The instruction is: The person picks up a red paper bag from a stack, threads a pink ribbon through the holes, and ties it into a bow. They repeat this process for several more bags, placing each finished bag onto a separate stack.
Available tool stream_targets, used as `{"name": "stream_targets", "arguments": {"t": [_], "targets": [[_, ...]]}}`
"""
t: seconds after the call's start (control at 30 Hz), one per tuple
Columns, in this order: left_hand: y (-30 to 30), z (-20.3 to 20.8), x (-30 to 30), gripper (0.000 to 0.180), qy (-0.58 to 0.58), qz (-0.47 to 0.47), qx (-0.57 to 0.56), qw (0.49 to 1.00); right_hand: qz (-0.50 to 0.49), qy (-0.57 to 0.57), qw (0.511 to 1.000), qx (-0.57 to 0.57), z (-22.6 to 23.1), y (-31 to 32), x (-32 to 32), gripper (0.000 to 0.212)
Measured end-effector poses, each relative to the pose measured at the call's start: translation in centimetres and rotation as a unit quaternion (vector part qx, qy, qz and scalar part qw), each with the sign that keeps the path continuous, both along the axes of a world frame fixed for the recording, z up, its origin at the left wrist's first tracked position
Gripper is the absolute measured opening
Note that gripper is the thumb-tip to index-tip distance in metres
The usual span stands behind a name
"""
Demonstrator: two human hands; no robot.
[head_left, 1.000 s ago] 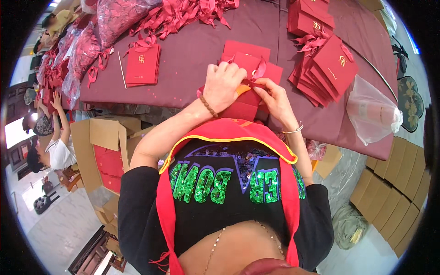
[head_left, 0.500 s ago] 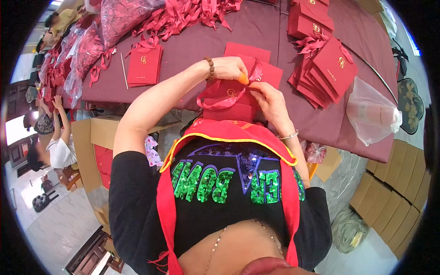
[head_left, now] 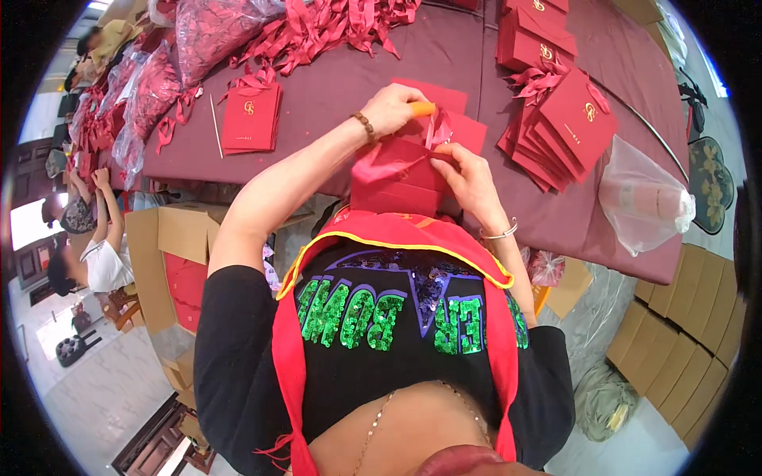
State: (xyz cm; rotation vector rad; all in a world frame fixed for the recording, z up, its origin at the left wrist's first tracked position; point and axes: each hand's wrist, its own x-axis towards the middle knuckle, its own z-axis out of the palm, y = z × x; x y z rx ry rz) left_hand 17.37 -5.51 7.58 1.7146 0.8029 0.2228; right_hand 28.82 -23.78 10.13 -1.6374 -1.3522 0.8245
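A red paper gift bag (head_left: 395, 195) lies at the table's near edge, in front of my apron. My right hand (head_left: 470, 176) pinches its upper edge between thumb and fingers. My left hand (head_left: 390, 109), with an orange cover on one finger, is closed just above the bag's mouth. Dark red ribbon (head_left: 440, 127) runs from beside its fingertips down toward the right hand's fingertips; the exact grip is partly hidden. More red bags (head_left: 467, 135) lie flat beneath and beyond the hands.
On the left, a small bag stack (head_left: 251, 119) lies beside a thin white stick (head_left: 216, 127). Ribbons (head_left: 333, 32) heap at the back. Fanned bags (head_left: 575, 127) and a clear plastic bag (head_left: 644, 194) sit right. An open carton (head_left: 151, 262) stands below left; other people are farther left.
My left hand has moved up and a little left, away from the right hand. The ribbon loop over the bag's front has shifted and flattened. My right hand has barely moved.
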Motion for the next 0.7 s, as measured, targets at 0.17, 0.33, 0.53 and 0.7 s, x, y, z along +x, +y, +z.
{"name": "stream_targets", "arguments": {"t": [0.17, 0.33, 0.53, 0.7], "targets": [[3.0, 0.2, -1.5, 0.028, -0.030, 0.061, -0.015, 0.998, 0.004, -0.003, 1.000, -0.019, -0.1, 0.1, 0.0, 0.019], [1.7, 1.2, -1.5, 0.024, 0.092, -0.078, -0.011, 0.993, 0.000, -0.006, 1.000, 0.009, 0.1, 0.1, -0.2, 0.020], [0.2, 2.7, -0.8, 0.024, 0.121, -0.200, 0.042, 0.971, 0.010, 0.004, 1.000, 0.025, -0.2, 0.2, -0.3, 0.020], [0.1, 2.6, -0.5, 0.034, 0.089, -0.196, 0.128, 0.968, 0.010, -0.026, 0.998, -0.053, -0.2, 0.3, -0.5, 0.032]]}}
